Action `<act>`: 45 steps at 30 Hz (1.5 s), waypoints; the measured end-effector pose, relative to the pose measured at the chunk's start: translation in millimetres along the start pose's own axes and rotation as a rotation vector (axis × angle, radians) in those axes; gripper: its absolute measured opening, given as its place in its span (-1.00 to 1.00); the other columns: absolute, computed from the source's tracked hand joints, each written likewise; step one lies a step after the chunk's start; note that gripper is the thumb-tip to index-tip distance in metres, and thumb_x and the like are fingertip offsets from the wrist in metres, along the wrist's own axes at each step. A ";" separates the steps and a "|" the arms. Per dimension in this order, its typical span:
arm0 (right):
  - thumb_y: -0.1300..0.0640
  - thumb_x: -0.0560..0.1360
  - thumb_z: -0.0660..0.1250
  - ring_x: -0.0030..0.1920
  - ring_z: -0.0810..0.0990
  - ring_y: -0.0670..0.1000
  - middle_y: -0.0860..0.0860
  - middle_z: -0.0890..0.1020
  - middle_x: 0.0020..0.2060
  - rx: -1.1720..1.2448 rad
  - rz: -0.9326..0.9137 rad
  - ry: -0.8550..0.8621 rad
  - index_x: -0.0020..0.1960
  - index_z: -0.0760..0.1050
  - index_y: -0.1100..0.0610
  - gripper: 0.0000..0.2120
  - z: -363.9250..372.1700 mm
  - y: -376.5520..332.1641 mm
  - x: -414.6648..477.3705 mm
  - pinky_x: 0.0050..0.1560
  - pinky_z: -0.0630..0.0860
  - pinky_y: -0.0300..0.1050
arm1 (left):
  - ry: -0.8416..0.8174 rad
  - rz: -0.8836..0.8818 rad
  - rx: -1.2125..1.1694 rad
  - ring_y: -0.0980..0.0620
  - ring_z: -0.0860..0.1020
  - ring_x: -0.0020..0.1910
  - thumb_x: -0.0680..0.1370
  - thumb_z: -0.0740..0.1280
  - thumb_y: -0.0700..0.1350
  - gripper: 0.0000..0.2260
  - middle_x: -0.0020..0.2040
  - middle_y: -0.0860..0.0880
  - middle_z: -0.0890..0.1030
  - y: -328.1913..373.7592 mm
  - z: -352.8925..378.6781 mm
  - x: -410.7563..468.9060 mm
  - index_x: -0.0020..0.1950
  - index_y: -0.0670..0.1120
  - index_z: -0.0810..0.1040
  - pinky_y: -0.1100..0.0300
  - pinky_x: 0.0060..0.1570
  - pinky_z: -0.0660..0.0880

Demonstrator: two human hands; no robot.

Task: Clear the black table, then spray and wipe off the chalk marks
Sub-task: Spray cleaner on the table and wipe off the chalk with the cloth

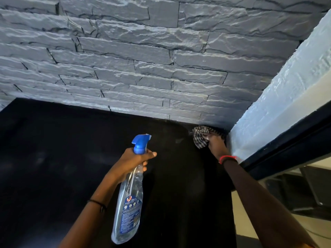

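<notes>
The black table (62, 158) fills the lower left and centre of the head view. My left hand (131, 162) grips the neck of a clear spray bottle (128, 208) with a blue trigger head, held above the table's middle with the nozzle facing the far right corner. My right hand (215, 144) presses a bunched checked cloth (200, 136) onto the table's far right corner, against the walls. Faint pale smudges show on the dark surface; no distinct chalk marks are visible.
A grey stacked-stone wall (143, 59) runs along the table's far edge. A pale textured wall with a dark frame (286, 140) bounds the right side. Below it at the right is a lighter floor area with dark furniture (304, 194).
</notes>
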State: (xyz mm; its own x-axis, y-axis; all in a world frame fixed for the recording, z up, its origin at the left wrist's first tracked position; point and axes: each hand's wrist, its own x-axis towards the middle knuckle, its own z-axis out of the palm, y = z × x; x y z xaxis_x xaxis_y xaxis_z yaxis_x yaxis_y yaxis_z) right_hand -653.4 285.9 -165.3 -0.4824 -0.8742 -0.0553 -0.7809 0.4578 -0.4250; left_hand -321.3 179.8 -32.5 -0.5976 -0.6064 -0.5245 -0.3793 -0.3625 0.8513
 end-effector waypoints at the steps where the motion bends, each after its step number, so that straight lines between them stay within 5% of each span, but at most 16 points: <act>1: 0.41 0.32 0.14 0.27 0.48 0.17 0.22 0.57 0.19 -0.005 -0.028 -0.018 0.19 0.56 0.24 -0.52 9.0 -9.2 7.2 0.40 0.28 -0.05 | 0.001 -0.001 0.002 0.08 0.47 -0.49 0.46 0.47 -0.13 -0.84 -0.46 -0.02 0.48 0.7 -0.1 0.7 -0.10 -0.13 0.51 0.24 -0.42 0.48; 7: 0.57 0.28 0.13 0.41 0.27 0.07 0.06 0.47 0.32 0.027 -0.253 -0.095 0.32 0.45 0.22 -0.35 39.1 -80.9 -35.3 0.43 0.06 -0.25 | 0.017 0.005 -0.006 0.06 0.45 -0.50 0.45 0.48 -0.12 -0.84 -0.45 -0.03 0.46 6.1 3.4 7.8 -0.12 -0.12 0.52 0.22 -0.42 0.47; 13: 0.41 0.25 0.06 0.36 0.31 -0.07 0.04 0.54 0.24 0.019 -0.290 -0.070 0.25 0.52 0.18 -0.38 25.4 -21.8 -84.3 0.41 0.05 -0.39 | 0.000 0.006 -0.040 0.06 0.43 -0.50 0.45 0.48 -0.13 -0.82 -0.44 -0.04 0.45 7.6 1.6 16.6 -0.09 -0.15 0.52 0.24 -0.43 0.46; 19: 0.48 0.19 0.15 0.23 0.51 0.19 0.19 0.58 0.18 -0.034 -0.026 0.050 0.21 0.53 0.25 -0.39 -13.0 32.6 -53.7 0.37 0.33 0.01 | 0.002 -0.001 -0.035 0.06 0.44 -0.49 0.45 0.48 -0.12 -0.82 -0.45 -0.04 0.45 1.3 -5.4 22.8 -0.08 -0.15 0.53 0.22 -0.43 0.46; 23: 0.54 0.27 0.20 0.25 0.48 0.23 0.28 0.56 0.17 -0.042 0.064 0.092 0.20 0.53 0.31 -0.48 -4.9 -0.9 -19.2 0.37 0.28 -0.02 | -0.002 -0.010 -0.038 0.06 0.45 -0.49 0.46 0.47 -0.13 -0.82 -0.45 -0.03 0.46 -0.9 -8.6 27.5 -0.06 -0.15 0.53 0.22 -0.42 0.47; 27: 0.49 0.34 0.20 0.36 0.33 0.23 0.29 0.45 0.28 0.004 -0.048 0.017 0.26 0.47 0.32 -0.51 20.3 -58.0 7.9 0.44 0.13 -0.07 | -0.001 -0.010 -0.041 0.07 0.45 -0.48 0.46 0.47 -0.12 -0.82 -0.45 -0.03 0.46 -0.3 -11.1 32.9 -0.05 -0.15 0.53 0.22 -0.40 0.47; 31: 0.40 0.47 0.16 0.30 0.38 0.24 0.28 0.46 0.24 0.027 -0.144 -0.082 0.23 0.48 0.33 -0.65 39.9 -132.9 38.9 0.35 0.27 0.00 | 0.026 -0.015 -0.048 0.07 0.44 -0.50 0.45 0.48 -0.12 -0.83 -0.45 -0.04 0.45 2.3 -14.4 37.8 -0.08 -0.15 0.54 0.21 -0.40 0.46; 36: 0.46 0.48 0.03 0.40 0.22 0.19 0.19 0.33 0.40 -0.136 -0.256 -0.166 0.36 0.37 0.23 -0.52 60.0 -191.2 81.0 0.40 0.23 -0.05 | 0.078 0.010 -0.024 0.06 0.45 -0.50 0.45 0.48 -0.12 -0.84 -0.47 -0.03 0.46 3.1 -23.1 39.5 -0.10 -0.15 0.55 0.23 -0.42 0.46; 41: 0.38 0.54 0.01 0.42 0.15 0.25 0.12 0.26 0.44 -0.368 -0.327 -0.180 0.47 0.21 0.11 -0.48 65.6 -183.6 89.5 0.37 0.27 0.09 | 0.105 0.023 -0.040 0.05 0.44 -0.48 0.44 0.49 -0.12 -0.80 -0.46 -0.04 0.44 -1.2 -25.4 39.0 -0.07 -0.18 0.55 0.19 -0.36 0.46; 45: 0.36 0.54 0.05 0.42 0.19 0.19 0.11 0.26 0.45 -0.370 -0.337 -0.145 0.47 0.21 0.11 -0.49 53.6 -139.7 82.8 0.46 0.07 -0.03 | 0.085 0.007 -0.043 0.05 0.45 -0.47 0.44 0.50 -0.11 -0.78 -0.46 -0.03 0.46 -3.8 -19.4 35.9 -0.04 -0.18 0.55 0.17 -0.34 0.47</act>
State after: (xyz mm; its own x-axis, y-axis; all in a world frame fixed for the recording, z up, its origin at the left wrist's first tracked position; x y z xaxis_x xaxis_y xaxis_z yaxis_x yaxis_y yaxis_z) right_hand -563.1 140.9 -158.9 -0.1404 -0.9844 -0.1058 -0.9841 0.1505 -0.0943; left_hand -327.7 145.7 -54.2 -0.5371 -0.6663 -0.5174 -0.3439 -0.3871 0.8555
